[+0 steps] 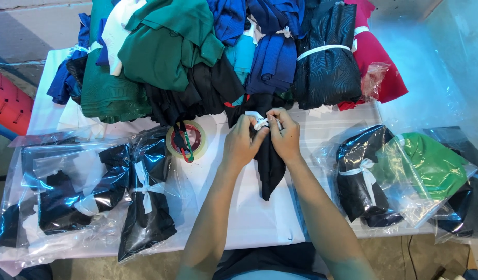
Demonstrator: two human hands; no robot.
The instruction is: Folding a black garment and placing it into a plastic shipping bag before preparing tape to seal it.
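Note:
A rolled bundle of black cloth [270, 166] lies on the white table [249, 218] in front of me. A white tie strip [261, 123] wraps its upper end. My left hand [241, 142] and my right hand [286, 137] both pinch this strip, fingers closed around the knot, thumbs nearly touching. The bundle's top end reaches into the pile of clothes behind it.
A heap of green, blue, black and red garments [213, 46] fills the table's far side. A tape roll with scissors [186, 140] lies left of my hands. Bagged black bundles [145, 192] sit at left; bagged black and green bundles [399, 176] at right.

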